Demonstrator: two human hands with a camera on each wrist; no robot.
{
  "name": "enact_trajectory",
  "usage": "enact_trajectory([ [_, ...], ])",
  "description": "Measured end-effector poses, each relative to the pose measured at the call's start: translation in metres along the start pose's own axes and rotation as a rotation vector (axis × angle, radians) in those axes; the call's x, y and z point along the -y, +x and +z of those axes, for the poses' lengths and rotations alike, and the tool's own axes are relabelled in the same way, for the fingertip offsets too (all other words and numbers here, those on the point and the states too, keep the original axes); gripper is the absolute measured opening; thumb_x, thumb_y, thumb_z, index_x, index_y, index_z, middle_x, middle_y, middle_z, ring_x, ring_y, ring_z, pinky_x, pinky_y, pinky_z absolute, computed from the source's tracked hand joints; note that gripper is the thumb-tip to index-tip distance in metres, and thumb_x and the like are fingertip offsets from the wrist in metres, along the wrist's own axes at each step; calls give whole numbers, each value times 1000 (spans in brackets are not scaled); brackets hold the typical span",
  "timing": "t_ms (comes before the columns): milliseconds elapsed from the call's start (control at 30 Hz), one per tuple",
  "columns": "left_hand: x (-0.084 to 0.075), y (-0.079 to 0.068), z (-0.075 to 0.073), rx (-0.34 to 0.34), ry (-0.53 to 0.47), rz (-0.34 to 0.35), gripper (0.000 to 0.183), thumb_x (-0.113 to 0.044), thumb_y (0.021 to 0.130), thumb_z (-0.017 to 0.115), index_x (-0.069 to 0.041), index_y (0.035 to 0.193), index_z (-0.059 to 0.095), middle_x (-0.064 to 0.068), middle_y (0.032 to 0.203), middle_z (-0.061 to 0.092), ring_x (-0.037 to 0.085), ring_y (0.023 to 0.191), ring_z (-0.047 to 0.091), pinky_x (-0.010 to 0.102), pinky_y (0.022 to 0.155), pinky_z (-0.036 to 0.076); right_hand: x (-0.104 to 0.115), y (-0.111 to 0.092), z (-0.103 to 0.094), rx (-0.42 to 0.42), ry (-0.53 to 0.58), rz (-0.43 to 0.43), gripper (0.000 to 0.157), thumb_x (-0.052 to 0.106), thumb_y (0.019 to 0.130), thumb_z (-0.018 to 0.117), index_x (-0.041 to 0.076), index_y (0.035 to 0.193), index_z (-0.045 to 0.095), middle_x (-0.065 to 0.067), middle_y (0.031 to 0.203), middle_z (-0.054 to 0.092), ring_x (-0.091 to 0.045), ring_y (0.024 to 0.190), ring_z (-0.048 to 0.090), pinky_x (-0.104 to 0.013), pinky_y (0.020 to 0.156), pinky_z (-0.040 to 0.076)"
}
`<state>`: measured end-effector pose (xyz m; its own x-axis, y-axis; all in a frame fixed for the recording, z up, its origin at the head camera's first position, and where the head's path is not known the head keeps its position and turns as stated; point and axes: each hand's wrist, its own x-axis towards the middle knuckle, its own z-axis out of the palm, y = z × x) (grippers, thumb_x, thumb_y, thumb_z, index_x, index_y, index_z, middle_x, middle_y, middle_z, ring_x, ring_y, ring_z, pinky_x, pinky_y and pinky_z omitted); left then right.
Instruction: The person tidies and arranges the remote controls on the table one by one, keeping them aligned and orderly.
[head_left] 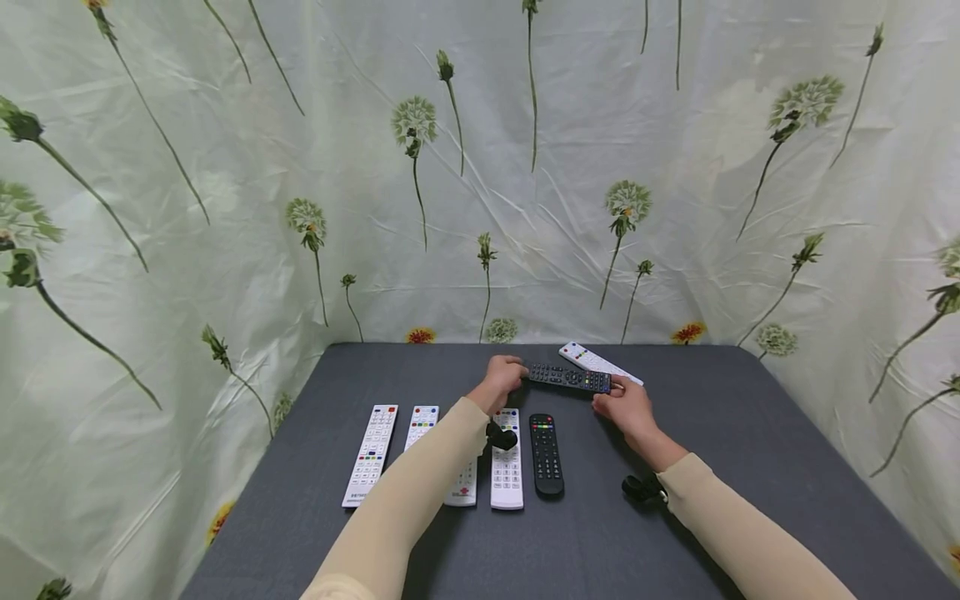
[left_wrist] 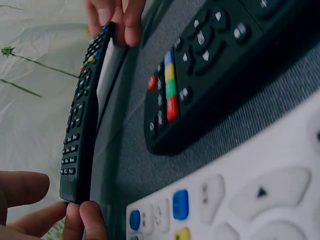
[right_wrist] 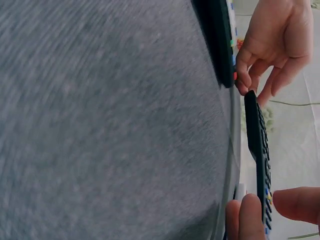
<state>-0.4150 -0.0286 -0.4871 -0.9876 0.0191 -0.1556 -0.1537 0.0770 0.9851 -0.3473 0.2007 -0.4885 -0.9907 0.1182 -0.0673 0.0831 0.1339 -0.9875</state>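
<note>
A black remote control (head_left: 567, 377) is held raised and tilted between both hands over the far part of the table. My left hand (head_left: 504, 377) has its fingertips at the remote's left end; in the left wrist view the thumb (left_wrist: 25, 188) stands a little off its button side. At the other end my right hand (head_left: 628, 407) pinches the remote, thumb (right_wrist: 297, 204) on the button face and fingers (right_wrist: 250, 217) behind. Just behind that hand a white remote control (head_left: 592, 360) lies slanted on the table, partly covered.
Several remotes lie in a row on the dark grey table (head_left: 600, 542): white ones, with the leftmost white remote (head_left: 371, 454) uncovered and others partly under the left sleeve (head_left: 420, 500), and a second black remote (head_left: 546, 454) at the right end. A flowered curtain (head_left: 525, 208) hangs behind.
</note>
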Motion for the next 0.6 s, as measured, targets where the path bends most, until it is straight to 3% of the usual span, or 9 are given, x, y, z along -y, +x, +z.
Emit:
enact_trajectory([
  [133,-2,-3,2,-8,-23,-25,40,-3,95,62,4,135,60,19,133,59,14,72,58,34,77,52,5,0,0,-19,13,-29,71,-2,94,64,-6,154,26,-22,108,64,-13,83,71,-28,77,58],
  [233,-4,-6,3,-10,-48,-39,38,-5,96,63,3,133,61,18,131,59,23,88,64,40,88,54,8,0,2,-22,26,-58,76,-1,95,64,-1,157,22,-23,109,64,-18,87,72,-28,78,58],
  [400,-6,-10,2,35,-79,-42,35,-4,96,64,4,130,58,16,118,60,18,69,61,39,82,56,12,-2,3,-13,64,-104,85,-3,94,64,3,160,11,-23,109,64,-18,87,71,-27,77,58],
  [600,-8,-16,0,200,-107,-32,31,0,95,64,3,126,61,17,111,60,18,67,65,37,78,59,19,-8,0,-23,112,-166,94,-5,92,65,13,162,6,-28,115,58,-15,85,70,-26,78,57],
])
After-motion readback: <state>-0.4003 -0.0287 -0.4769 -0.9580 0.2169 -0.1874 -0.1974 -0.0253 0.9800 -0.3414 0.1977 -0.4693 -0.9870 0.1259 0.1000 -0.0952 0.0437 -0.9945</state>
